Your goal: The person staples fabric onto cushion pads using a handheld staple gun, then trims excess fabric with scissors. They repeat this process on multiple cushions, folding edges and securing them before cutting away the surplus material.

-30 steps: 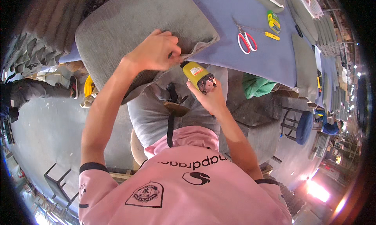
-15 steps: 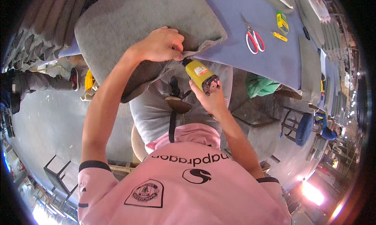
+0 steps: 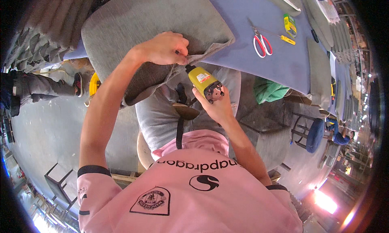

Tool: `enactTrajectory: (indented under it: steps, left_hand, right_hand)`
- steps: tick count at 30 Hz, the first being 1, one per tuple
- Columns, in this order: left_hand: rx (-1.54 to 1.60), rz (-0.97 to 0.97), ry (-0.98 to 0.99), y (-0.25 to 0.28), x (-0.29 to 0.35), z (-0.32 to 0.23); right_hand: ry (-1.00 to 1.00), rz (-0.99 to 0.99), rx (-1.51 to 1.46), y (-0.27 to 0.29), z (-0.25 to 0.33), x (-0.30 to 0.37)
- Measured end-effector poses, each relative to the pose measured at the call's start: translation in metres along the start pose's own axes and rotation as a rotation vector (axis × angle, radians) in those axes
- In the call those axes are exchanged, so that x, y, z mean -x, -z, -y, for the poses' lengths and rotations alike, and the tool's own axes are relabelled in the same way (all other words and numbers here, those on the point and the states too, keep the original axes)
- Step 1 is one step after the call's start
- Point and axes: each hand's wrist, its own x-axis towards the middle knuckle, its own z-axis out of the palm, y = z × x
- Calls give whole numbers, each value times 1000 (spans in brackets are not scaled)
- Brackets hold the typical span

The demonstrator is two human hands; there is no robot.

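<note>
A grey upholstered seat cushion [image 3: 150, 20] lies over the near edge of a blue-covered table, its loose fabric edge [image 3: 202, 53] gathered along the side facing me. My left hand [image 3: 166, 48] rests on it with curled fingers, pinching that fabric. In my right hand [image 3: 216, 105] is a yellow staple gun [image 3: 199, 79] with a dark rear cap. Its black nose touches or nearly touches the fabric just below my left fingertips. My right palm and fingers are partly hidden under the tool.
On the blue tabletop [image 3: 239, 62] to the right lie red-handled scissors [image 3: 262, 45], a yellow-handled screwdriver [image 3: 287, 40] and a small green-and-yellow box [image 3: 289, 25]. Green cloth [image 3: 269, 91] hangs below the table. A blue-seated stool [image 3: 314, 135] stands right. Another person's leg [image 3: 48, 85] shows at left.
The staple gun and my right hand have shifted slightly left. My left hand has moved a little down, still on the fabric edge.
</note>
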Motion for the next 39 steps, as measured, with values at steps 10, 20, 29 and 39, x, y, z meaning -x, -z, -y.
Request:
enactTrajectory:
  steps: [10, 20, 29, 39]
  left_hand:
    - [-119, -159, -15, -5, 16, -7]
    - [-8, 62, 8, 4, 22, 1]
    - [-13, -129, 24, -22, 23, -4]
    - [-133, -365, 150, -23, -12, -29]
  right_hand:
    - [124, -18, 159, 2, 21, -4]
    - [103, 23, -17, -11, 21, 8]
    - [91, -101, 42, -46, -53, 8]
    - [24, -106, 83, 26, -24, 39]
